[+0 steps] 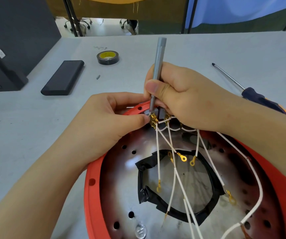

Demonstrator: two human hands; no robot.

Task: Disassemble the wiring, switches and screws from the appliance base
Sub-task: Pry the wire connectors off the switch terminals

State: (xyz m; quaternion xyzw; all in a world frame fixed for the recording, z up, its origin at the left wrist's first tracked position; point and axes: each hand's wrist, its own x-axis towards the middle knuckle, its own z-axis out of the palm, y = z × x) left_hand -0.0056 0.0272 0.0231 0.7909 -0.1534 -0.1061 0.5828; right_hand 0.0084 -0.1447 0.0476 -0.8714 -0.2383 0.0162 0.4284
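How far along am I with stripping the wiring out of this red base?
Partly done. Several white wires already hang loose, their gold ring ends free of any screw. In hand: your right hand works a slim gray tool at a gold connector that your left hand pinches. Left: the connectors and gray switch at the red base rim.

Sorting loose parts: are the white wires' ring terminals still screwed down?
Loose. The ring terminals on the white wires lie free over the base, no screws through them.

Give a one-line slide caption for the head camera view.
Right hand works a slim grey screwdriver at gold terminals pinched by the left hand on the red appliance base.
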